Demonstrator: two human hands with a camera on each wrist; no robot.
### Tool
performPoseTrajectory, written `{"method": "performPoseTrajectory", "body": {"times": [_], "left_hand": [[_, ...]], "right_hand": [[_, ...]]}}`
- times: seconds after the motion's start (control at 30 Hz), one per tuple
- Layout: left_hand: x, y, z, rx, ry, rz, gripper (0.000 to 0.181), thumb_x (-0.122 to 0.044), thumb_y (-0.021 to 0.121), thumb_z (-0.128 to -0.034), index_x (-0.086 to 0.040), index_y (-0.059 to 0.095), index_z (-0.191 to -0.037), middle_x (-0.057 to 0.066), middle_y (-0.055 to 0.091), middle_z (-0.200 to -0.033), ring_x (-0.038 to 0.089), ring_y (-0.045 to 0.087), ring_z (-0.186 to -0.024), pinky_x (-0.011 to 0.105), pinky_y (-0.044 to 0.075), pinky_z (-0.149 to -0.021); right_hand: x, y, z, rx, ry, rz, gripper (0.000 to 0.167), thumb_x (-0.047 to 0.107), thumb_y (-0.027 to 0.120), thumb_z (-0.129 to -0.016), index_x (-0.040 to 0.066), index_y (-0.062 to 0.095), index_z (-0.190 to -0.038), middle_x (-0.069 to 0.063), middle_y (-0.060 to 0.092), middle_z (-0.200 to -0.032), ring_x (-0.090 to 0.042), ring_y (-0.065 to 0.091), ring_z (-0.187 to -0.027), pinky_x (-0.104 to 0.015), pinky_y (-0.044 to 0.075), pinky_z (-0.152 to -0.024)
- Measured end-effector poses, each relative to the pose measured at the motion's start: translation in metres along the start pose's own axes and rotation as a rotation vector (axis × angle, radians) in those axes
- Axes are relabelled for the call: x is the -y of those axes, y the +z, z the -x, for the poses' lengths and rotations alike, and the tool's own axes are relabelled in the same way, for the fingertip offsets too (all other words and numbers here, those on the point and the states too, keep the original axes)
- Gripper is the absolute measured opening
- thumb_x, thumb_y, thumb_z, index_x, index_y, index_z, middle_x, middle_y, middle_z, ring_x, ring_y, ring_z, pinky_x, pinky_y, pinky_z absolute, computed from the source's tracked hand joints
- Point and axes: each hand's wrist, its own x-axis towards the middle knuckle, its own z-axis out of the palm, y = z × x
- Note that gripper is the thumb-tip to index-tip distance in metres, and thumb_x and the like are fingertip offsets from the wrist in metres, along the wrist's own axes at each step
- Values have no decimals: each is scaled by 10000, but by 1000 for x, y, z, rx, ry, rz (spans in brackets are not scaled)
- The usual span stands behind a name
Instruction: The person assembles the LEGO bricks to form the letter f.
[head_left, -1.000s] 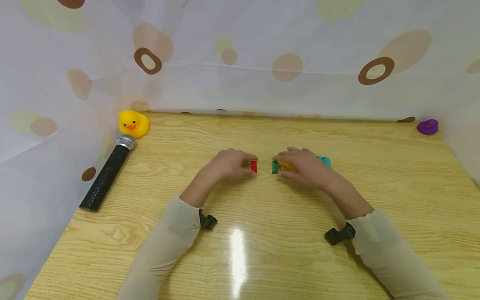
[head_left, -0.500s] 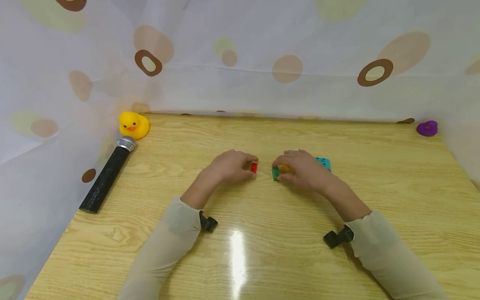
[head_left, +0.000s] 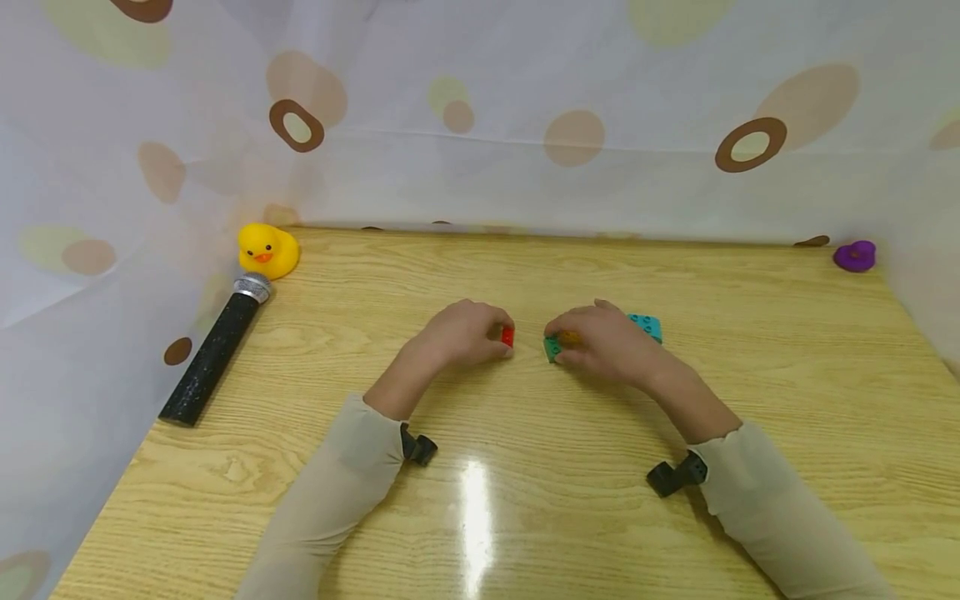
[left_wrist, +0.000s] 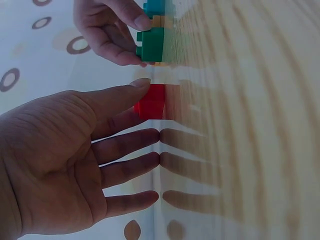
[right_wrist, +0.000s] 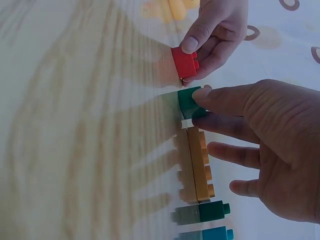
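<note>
Near the middle of the table, my left hand (head_left: 465, 335) pinches a red toy building brick (head_left: 507, 336) between thumb and index finger; its other fingers are spread in the left wrist view. To the right, my right hand (head_left: 609, 340) pinches a green toy brick (right_wrist: 189, 104) with thumb and index finger. A small gap separates the red and green bricks. Under the right hand lies a long orange brick (right_wrist: 196, 162), partly hidden in the head view. Past it, the right wrist view shows a second green brick (right_wrist: 211, 211) and a blue brick (right_wrist: 215, 234).
A black microphone (head_left: 213, 354) lies at the table's left edge, its head near a yellow rubber duck (head_left: 267, 252). A small purple duck (head_left: 855, 256) sits at the far right corner. Patterned white cloth (head_left: 480, 183) stands behind and beside the wooden table (head_left: 547, 492).
My right hand has taken hold of the green brick, which has shifted slightly toward me and turned a little. The left thumb and index finger have come together on the red brick.
</note>
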Motion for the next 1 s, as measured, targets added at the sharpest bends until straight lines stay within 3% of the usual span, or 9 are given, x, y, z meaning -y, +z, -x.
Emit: {"method": "performPoseTrajectory", "body": {"times": [0.63,1.0], "left_hand": [[-16,7,2,-11,-12,-24,470,-433,727,-933,-222,673,-1350,-5,705,-1285,217,641,-1194,429,536,-960],[-20,8,3,-23,-14,-39,479,-461,736,-919,-235,681,-1338,-33,734,-1172,161,663,-998,378,566,-785]], "right_hand": [[12,-4,0,-73,-66,-88,355,173,759,-922,78,703,-1259,-67,729,-1242,-272,688,-1148,-644,221,-1198],[18,2,-2,-68,-93,-97,366,189,762,-919,92,702,-1267,-55,726,-1257,-254,683,-1170,-638,234,-1196]]}}
